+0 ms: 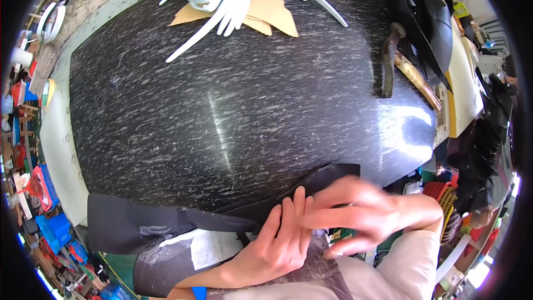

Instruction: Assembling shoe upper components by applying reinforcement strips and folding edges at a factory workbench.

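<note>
A black sheet piece, leather-like [130, 225], runs along the near edge of the table, its far right end rising into a curved flap [333, 175]. My left hand [280, 244] rests on it with the fingers stretched out side by side, pressing the piece near its middle. Just to the right, my right hand [355, 211] is blurred by motion; its fingers reach left over the left fingertips and its thumb is held apart. Nothing shows between its fingers. Below the black piece a pale grey-white patch [216, 250] lies near my left forearm.
Pale blue-white strips [230, 0] lie heaped at the far side over tan pieces with wavy edges [275, 14]. A hammer with a dark curved head [388, 64] and worn handle [416, 80] lies at the right. Black sheets [422, 16] stand behind it. The tabletop [222, 105] is dark and speckled.
</note>
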A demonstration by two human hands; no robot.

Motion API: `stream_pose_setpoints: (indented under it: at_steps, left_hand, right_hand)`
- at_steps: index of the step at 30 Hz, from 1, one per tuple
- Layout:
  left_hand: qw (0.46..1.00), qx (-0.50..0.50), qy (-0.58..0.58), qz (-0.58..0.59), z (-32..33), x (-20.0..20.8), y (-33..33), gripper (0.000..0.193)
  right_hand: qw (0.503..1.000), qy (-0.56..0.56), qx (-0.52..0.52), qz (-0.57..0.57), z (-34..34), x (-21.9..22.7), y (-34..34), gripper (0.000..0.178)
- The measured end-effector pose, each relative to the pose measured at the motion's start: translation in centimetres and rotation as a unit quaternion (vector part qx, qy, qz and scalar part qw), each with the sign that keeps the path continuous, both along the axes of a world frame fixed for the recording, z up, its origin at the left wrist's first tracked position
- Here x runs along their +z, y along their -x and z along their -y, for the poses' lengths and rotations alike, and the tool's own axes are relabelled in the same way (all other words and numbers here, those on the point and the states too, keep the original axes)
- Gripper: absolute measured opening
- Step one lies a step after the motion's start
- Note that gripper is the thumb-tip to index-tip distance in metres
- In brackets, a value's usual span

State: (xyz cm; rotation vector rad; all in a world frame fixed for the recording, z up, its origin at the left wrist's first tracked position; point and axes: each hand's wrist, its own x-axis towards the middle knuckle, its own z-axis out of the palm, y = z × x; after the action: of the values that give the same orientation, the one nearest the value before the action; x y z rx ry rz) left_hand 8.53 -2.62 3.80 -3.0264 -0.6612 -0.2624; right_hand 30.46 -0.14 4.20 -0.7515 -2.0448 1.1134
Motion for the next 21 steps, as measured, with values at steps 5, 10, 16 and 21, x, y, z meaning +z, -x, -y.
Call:
stream_pose_setpoints:
  at_steps: [5, 10, 16, 21]
  left_hand:
    - [0.992, 0.105, -0.074, -0.018, -2.2, 3.7, 4.8, 0.014]
    - [0.998, 0.044, -0.003, -0.038, -2.5, 2.6, 6.5, 0.014]
    - [0.974, -0.144, -0.128, -0.121, -3.2, 1.8, 6.0, 0.014]
    - [0.986, 0.129, 0.075, -0.07, -4.8, 4.4, 8.9, 0.027]
  right_hand:
    - [0.993, 0.006, 0.056, 0.102, 0.9, -2.1, 1.0, 0.051]
    - [0.991, -0.045, 0.083, 0.094, 0.8, -2.9, 1.3, 0.042]
    - [0.965, -0.156, 0.096, 0.188, 0.2, -1.3, 3.5, 0.042]
    - [0.88, -0.321, 0.137, 0.323, -2.0, 1.6, 2.0, 0.037]
